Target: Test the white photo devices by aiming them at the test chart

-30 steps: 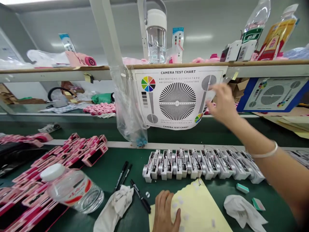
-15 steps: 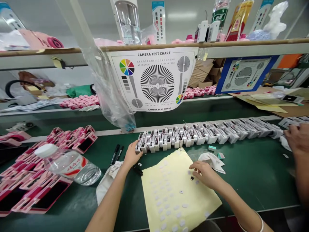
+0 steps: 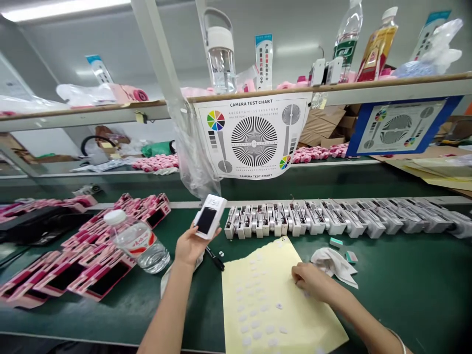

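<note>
My left hand is raised above the table, closed around a small white digital camera whose dark screen faces me. To its right runs a row of white camera bodies with exposed insides. My right hand rests over a yellow paper sheet, fingers curled together; what they hold, if anything, is hidden. Small whitish pieces are scattered on that sheet. A black marker lies just below my left hand.
Pink cameras and a water bottle lie at left. By my right hand are a white cloth and small green-and-white blocks. A camera test chart hangs from the shelf ahead.
My left hand has lifted a white camera from the row's left end and moved it up-left. My right hand's fingers have curled in; the small black piece beside them is out of sight.
</note>
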A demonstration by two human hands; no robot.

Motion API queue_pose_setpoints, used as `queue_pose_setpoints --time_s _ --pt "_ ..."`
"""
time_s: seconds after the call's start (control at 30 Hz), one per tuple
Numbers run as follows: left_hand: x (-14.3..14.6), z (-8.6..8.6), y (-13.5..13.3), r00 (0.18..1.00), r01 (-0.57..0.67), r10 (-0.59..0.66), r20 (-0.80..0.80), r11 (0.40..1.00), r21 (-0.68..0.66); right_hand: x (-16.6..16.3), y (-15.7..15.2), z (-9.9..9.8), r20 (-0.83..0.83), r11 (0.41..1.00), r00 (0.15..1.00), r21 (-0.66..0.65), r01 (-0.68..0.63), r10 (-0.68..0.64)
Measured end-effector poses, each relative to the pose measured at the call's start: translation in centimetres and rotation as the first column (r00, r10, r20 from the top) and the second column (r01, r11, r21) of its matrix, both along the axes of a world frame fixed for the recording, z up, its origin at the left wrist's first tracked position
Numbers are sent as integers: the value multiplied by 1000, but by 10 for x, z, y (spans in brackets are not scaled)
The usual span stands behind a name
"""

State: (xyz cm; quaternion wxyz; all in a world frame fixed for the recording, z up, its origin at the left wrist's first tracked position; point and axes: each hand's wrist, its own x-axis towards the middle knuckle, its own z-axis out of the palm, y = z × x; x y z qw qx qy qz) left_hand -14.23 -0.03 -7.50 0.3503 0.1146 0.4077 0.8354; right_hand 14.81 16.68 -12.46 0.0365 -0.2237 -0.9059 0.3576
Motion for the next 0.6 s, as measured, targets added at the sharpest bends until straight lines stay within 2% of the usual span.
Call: queue_pose_setpoints --time_s 0.13,0.27,0.43,0.6 --pt "50 -3 29 963 218 -225 149 974 57 -17 2 18 -205 992 976 -113 49 -72" --pt "94 -21 57 888 390 -382 256 921 21 -25 2 15 -395 931 882 -346 116 -257" --pt "113 -40 63 836 459 -397 378 884 -87 -24 2 -2 -464 805 745 -571 162 -479" --pt "114 -37 62 822 469 -365 438 870 -155 -26 -6 3 -417 637 662 -761 120 -623"
